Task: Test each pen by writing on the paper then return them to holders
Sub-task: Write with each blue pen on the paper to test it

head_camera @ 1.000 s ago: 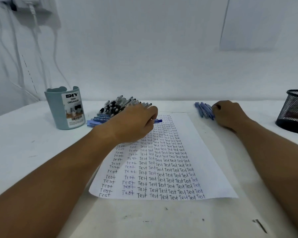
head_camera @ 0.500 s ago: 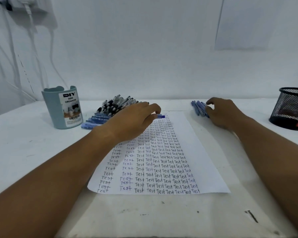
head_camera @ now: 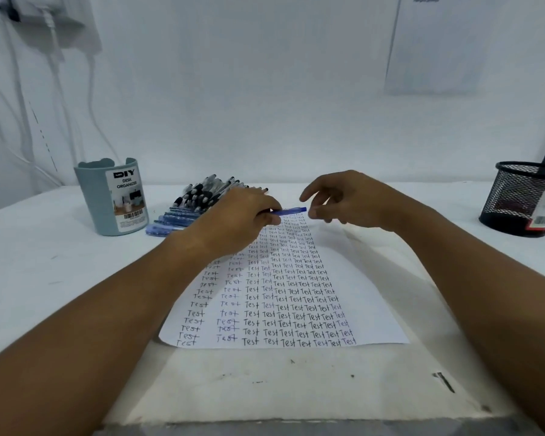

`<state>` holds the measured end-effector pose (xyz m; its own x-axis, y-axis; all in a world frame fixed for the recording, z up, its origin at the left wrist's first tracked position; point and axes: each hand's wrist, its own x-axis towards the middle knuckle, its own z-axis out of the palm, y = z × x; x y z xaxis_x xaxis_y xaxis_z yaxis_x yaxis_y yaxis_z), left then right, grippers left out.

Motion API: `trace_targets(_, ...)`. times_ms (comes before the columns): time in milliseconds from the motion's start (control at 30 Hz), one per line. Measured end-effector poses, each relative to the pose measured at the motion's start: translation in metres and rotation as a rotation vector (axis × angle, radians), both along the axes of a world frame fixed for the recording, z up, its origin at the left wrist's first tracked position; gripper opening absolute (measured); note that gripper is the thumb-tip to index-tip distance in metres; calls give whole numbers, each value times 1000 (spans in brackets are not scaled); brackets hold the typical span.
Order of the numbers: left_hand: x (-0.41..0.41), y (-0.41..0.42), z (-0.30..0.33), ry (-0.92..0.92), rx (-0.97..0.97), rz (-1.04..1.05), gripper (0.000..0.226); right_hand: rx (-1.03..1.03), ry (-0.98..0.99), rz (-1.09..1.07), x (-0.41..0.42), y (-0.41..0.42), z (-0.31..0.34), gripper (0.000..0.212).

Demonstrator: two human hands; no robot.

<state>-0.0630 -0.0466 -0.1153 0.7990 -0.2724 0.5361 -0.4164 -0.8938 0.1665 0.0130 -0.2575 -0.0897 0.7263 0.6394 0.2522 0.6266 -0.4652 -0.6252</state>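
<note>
While my left hand (head_camera: 243,218) pinches the blue pen (head_camera: 291,211), my right hand (head_camera: 343,201), fingers loose and empty, has left its pens to uncap it over the paper (head_camera: 368,297).

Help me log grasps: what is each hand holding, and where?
Left hand pinches the blue pen at one end. Right hand holds nothing.
</note>
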Motion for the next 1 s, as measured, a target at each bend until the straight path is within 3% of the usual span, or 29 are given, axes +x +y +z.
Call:
trace_targets(233,-2,-1,3,-20,-54,5,23,28,-9,-13,-3,4,0,9)
trace_targets(433,-2,11,6,-8,-96,76,19,341,189,-49,8,-15,0,9)
trace_targets(633,-3,2,5,-47,-163,55,21,744,589,42,0,4,-2,16)
trace_targets(800,-4,0,7,-37,-239,30,22,929,661,26,-7,17,4,7)
trace_targets(900,-6,2,7,-39,-150,26,20,1118,706,-87,-7,16,8,6)
trace_targets(1000,-4,5,3,4,-50,33,21,1181,684,-222,-3,13,8,14)
